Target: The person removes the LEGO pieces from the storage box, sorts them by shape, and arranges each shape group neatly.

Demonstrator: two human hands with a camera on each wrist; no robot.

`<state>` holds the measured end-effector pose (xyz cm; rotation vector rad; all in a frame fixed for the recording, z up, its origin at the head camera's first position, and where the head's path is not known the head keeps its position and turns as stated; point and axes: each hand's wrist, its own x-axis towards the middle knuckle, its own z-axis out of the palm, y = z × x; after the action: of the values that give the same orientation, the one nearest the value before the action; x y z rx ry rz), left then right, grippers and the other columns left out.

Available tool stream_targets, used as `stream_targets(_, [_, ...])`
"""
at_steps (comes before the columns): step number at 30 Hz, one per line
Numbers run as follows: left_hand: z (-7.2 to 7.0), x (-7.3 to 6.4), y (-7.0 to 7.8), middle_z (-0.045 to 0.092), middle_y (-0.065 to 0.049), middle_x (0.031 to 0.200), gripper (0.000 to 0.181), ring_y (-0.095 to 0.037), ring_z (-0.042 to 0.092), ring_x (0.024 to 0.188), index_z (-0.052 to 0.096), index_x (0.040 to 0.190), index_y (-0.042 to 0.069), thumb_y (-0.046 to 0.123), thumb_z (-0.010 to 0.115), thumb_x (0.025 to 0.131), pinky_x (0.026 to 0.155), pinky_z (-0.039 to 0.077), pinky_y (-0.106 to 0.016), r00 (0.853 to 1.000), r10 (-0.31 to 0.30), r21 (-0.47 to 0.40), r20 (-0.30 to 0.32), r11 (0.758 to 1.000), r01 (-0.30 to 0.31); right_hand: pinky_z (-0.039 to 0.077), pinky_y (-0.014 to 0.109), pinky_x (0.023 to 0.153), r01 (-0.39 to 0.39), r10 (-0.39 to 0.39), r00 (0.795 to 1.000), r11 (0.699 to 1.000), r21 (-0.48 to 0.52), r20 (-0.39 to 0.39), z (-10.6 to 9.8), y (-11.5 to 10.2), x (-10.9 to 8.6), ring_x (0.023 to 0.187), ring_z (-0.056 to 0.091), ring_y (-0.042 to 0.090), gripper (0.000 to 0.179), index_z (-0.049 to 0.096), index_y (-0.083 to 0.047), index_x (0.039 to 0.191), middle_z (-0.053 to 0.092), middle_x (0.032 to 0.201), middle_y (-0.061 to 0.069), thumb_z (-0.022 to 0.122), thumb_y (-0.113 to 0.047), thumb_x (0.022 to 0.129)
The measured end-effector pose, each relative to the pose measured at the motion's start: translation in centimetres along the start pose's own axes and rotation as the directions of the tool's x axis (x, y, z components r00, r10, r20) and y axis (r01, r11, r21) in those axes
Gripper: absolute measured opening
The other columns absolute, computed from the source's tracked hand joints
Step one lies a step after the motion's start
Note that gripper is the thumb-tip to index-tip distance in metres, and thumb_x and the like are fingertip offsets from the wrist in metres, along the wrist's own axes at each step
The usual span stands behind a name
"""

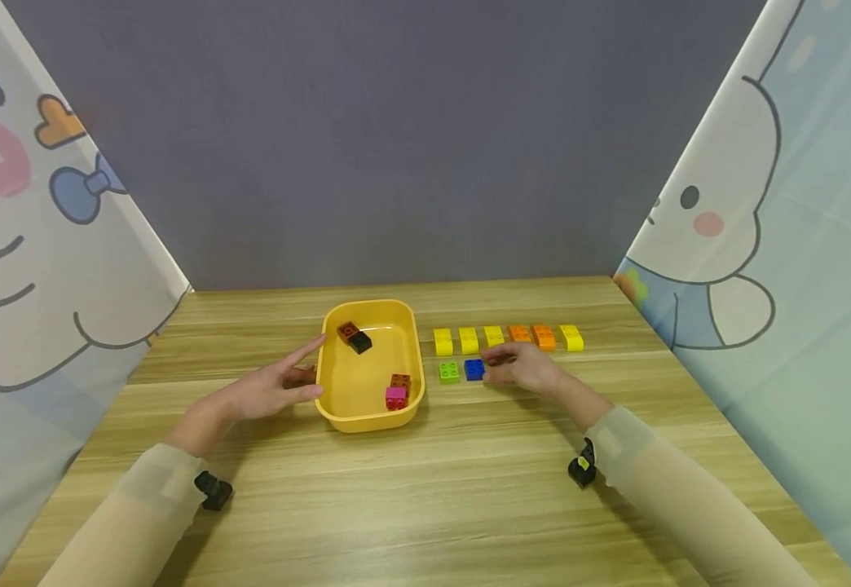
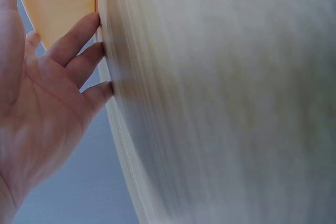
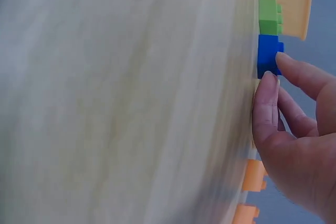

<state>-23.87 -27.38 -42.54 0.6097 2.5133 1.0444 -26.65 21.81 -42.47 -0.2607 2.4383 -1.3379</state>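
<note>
At the right end of a blue brick, my right hand has its thumb and fingers curled, tips right on the brick. The right wrist view shows one fingertip against the stud side of the blue brick and another at its corner. Close to its left stands a light green brick. My left hand spreads its fingers along the left rim of a yellow tray, holding nothing. In the left wrist view the palm of the left hand shows, fingers extended.
Behind the blue and green bricks runs a row of several yellow bricks and two orange bricks. Inside the tray lie a black brick, brown bricks and a pink brick. A grey panel closes the back.
</note>
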Motion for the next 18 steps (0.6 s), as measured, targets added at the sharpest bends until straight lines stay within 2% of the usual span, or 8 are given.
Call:
stream_targets(3, [0.0,0.0,0.1,0.052,-0.033,0.162,0.094,-0.055,0.051,0.150,0.004,0.178,0.035,0.047,0.067,0.110,0.116,0.049,-0.070,1.000,-0.002,0.002,0.000,1.000,0.002,0.066,0.040,0.096,0.002,-0.001,1.000,0.998,0.063,-0.021,-0.3,-0.3,-0.2,0.116,0.072,0.032,0.054,0.061,0.002,0.151,0.064,0.143,0.025,0.078,-0.015,0.102])
stream_targets(7, [-0.1,0.0,0.1,0.053,-0.034,0.161,0.094,-0.055,0.053,0.149,0.005,0.179,0.033,0.048,0.067,0.110,0.114,0.051,-0.069,1.000,-0.003,0.009,-0.001,1.000,0.003,0.065,0.041,0.091,0.032,-0.026,0.996,0.997,0.076,-0.080,-0.3,-1.1,-0.4,0.109,0.071,0.032,0.050,0.061,0.000,0.150,0.062,0.139,0.022,0.074,-0.022,0.106])
stream_targets(13, [-0.1,0.1,0.0,0.052,-0.034,0.162,0.094,-0.056,0.052,0.149,0.003,0.179,0.033,0.047,0.067,0.110,0.113,0.052,-0.068,1.000,0.000,0.005,0.005,1.000,-0.001,0.063,0.043,0.088,0.123,-0.123,0.985,0.992,-0.013,-0.122,0.6,-3.3,-0.4,0.108,0.068,0.032,0.047,0.067,-0.009,0.147,0.068,0.135,0.014,0.073,-0.034,0.107])
stream_targets(18, [0.0,0.1,-0.1,0.050,-0.034,0.163,0.094,-0.056,0.050,0.151,0.003,0.178,0.035,0.047,0.066,0.110,0.115,0.050,-0.069,1.000,-0.004,-0.004,0.006,1.000,0.004,0.057,0.034,0.080,0.231,-0.237,0.966,0.970,-0.073,-0.105,2.6,-5.9,0.8,0.104,0.068,0.028,0.041,0.070,-0.008,0.142,0.073,0.128,0.012,0.074,-0.030,0.107])
